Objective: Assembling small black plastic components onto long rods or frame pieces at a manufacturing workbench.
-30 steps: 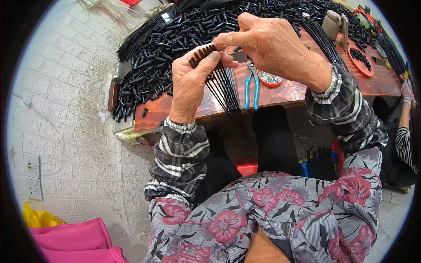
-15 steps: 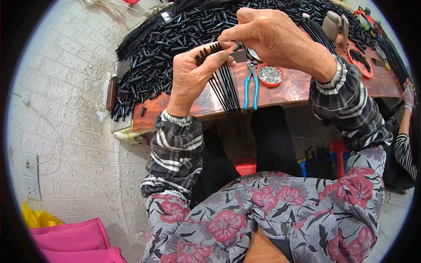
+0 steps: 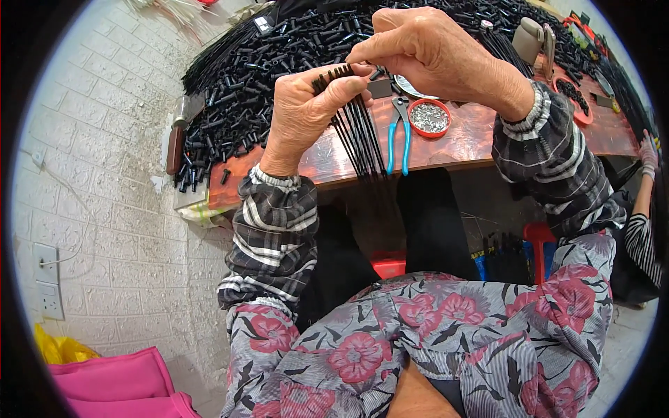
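Observation:
My left hand (image 3: 306,111) is closed on a fan of thin black rods (image 3: 364,143). Their thicker ends stick up in a row between thumb and fingers, while the long shafts hang down past the table edge. Above the table my right hand (image 3: 435,56) is closed in a pinch, its fingertips meeting the row's right end by the left fingertips. Whatever lies in that pinch is too small or hidden to make out. Just below the hands lie blue-handled pliers (image 3: 407,150), a red dish (image 3: 413,127) of small silvery pieces and a dark flat block (image 3: 380,88).
A heap of black tubular parts (image 3: 293,59) covers the back of the reddish table (image 3: 474,143). At the left edge lies a brown-handled tool (image 3: 175,150). Farther right are a grey cup (image 3: 527,40) and an orange-red dish (image 3: 587,117). Another person's gloved hand (image 3: 649,155) shows at far right.
My left forearm has shifted slightly left, and my right hand has risen a little. More of the pale dish behind the right hand shows. Both hands keep their closed grip.

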Motion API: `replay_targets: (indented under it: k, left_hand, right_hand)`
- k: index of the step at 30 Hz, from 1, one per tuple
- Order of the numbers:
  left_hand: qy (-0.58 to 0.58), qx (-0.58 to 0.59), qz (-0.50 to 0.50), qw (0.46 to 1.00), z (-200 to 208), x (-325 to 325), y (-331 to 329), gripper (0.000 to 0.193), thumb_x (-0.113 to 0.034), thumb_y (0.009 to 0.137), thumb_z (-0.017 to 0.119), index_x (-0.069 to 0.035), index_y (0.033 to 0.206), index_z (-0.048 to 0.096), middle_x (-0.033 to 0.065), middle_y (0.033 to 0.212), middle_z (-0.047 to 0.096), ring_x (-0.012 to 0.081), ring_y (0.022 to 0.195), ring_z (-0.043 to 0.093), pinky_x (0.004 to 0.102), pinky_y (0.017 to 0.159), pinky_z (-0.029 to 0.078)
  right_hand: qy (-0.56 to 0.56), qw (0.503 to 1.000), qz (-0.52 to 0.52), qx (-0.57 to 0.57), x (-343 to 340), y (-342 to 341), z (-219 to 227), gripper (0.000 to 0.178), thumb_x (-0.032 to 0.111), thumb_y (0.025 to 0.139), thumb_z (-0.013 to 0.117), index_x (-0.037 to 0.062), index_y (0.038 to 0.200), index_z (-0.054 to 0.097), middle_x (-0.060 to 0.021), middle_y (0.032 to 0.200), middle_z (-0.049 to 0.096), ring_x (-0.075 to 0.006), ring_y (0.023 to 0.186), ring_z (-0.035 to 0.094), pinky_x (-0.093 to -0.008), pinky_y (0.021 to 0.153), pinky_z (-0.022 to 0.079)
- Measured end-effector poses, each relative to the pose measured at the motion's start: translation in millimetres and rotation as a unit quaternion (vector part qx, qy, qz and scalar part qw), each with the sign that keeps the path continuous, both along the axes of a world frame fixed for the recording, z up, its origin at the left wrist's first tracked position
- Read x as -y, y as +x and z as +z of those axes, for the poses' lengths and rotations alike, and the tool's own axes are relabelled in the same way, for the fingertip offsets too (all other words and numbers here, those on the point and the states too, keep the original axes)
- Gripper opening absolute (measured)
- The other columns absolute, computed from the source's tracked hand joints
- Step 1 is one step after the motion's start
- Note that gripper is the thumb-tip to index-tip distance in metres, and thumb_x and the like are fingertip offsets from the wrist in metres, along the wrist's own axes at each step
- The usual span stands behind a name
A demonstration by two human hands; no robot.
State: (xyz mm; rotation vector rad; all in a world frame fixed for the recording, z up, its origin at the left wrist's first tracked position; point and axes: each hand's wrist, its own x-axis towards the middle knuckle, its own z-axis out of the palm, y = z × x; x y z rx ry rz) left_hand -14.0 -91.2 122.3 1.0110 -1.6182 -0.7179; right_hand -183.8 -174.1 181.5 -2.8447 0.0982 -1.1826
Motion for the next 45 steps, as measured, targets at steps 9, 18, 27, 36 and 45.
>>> replay_targets:
  k: [9, 18, 27, 36, 45]
  left_hand:
    - [0.003, -0.01, 0.003, 1.0, 3, 3, 1, 0.021, -0.015, 0.081, 0.061, 0.004, 0.09, 0.063, 0.0044, 0.068, 0.063, 0.0074, 0.063, 0.058, 0.0183, 0.06, 0.047]
    - [-0.014, 0.002, 0.001, 1.0, -5, 4, 7, 0.029, -0.024, 0.082, 0.058, 0.004, 0.09, 0.062, 0.0062, 0.069, 0.063, 0.0097, 0.064, 0.059, 0.0198, 0.059, 0.048]
    - [-0.032, 0.025, 0.007, 0.999, -4, 5, 5, 0.03, -0.026, 0.082, 0.058, 0.003, 0.089, 0.063, 0.0068, 0.068, 0.063, 0.0102, 0.063, 0.06, 0.0204, 0.059, 0.049]
    - [-0.026, -0.014, 0.009, 1.0, -7, 3, 5, 0.024, -0.018, 0.082, 0.059, 0.003, 0.092, 0.064, 0.0046, 0.066, 0.063, 0.0066, 0.061, 0.058, 0.018, 0.057, 0.047]
    - [-0.032, -0.01, 0.019, 0.999, -8, 0, 9, 0.024, -0.019, 0.083, 0.058, 0.003, 0.09, 0.064, 0.0044, 0.067, 0.063, 0.0059, 0.061, 0.057, 0.0179, 0.056, 0.046]
  right_hand:
    - [0.107, 0.992, 0.072, 0.0, 1, -1, 0, 0.014, 0.003, 0.074, 0.059, -0.0008, 0.087, 0.064, -0.0152, 0.067, 0.058, -0.0249, 0.058, 0.053, -0.0319, 0.051, 0.04]
    - [0.117, 0.986, 0.111, 0.039, 7, 4, -9, 0.014, 0.002, 0.074, 0.06, -0.0009, 0.087, 0.063, -0.0148, 0.068, 0.058, -0.024, 0.057, 0.055, -0.0307, 0.05, 0.041]
    - [0.011, 0.997, 0.057, 0.054, -1, 3, -5, 0.009, 0.004, 0.072, 0.061, 0.0013, 0.08, 0.064, -0.0111, 0.061, 0.05, -0.0248, 0.054, 0.05, -0.0331, 0.046, 0.037]
    - [-0.211, 0.968, 0.07, 0.117, 16, 10, -12, 0.013, 0.003, 0.07, 0.059, 0.0049, 0.082, 0.063, -0.0098, 0.062, 0.047, -0.025, 0.053, 0.048, -0.0336, 0.045, 0.036]
    - [-0.224, 0.967, 0.068, 0.099, 12, 13, -5, 0.016, 0.003, 0.068, 0.059, 0.0058, 0.084, 0.063, -0.0093, 0.062, 0.045, -0.0251, 0.054, 0.048, -0.0337, 0.045, 0.036]
